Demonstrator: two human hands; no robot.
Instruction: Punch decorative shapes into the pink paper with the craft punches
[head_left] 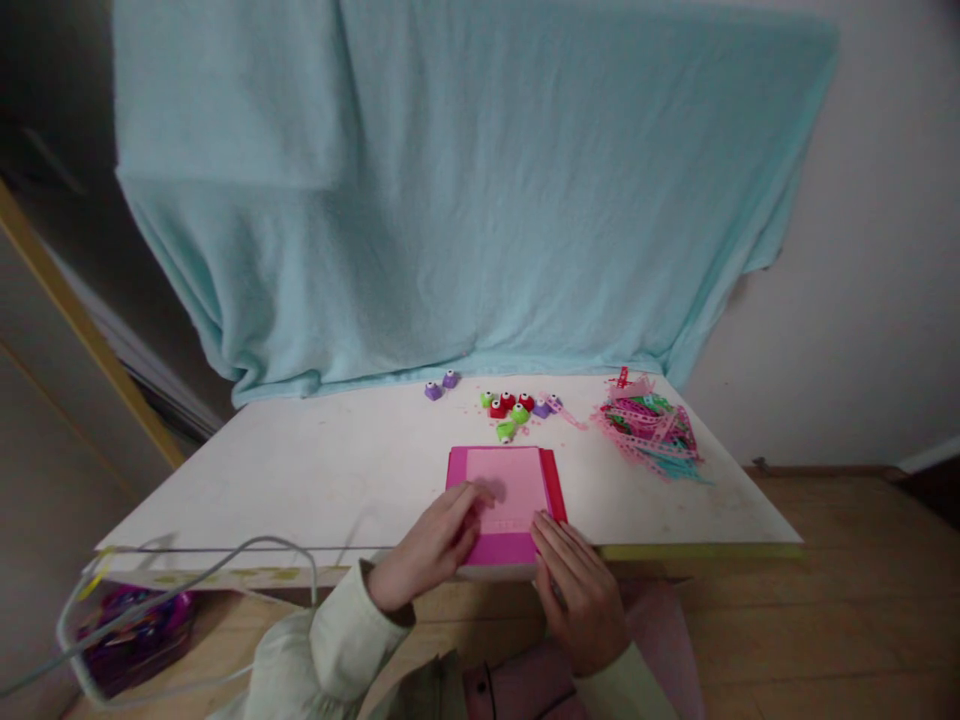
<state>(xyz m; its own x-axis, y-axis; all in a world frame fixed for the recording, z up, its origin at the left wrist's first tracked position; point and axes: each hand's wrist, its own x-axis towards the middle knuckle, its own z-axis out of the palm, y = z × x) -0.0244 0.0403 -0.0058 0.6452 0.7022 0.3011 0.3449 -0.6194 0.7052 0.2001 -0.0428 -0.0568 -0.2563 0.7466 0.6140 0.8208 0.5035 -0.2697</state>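
Note:
A light pink sheet of paper (pixel 510 490) lies on a magenta sheet (pixel 499 549), with a red sheet (pixel 553 485) showing along the right side. The stack sits at the table's front edge. Over its left part, my left hand (pixel 442 535) has its fingers loosely bent and apart, casting a shadow on the pink paper. My right hand (pixel 579 590) rests with fingers stretched out on the lower right corner of the stack. Its thumb points toward the stack's front edge; whether it touches the paper is hard to tell.
Beyond the paper are several small red, green and purple craft punches (pixel 519 412), with paper bits around them. Two purple ones (pixel 441 385) stand farther left. Punched paper strips (pixel 652 430) are heaped at right. A cable (pixel 255 540) crosses the front left; a blue cloth (pixel 480 200) hangs behind.

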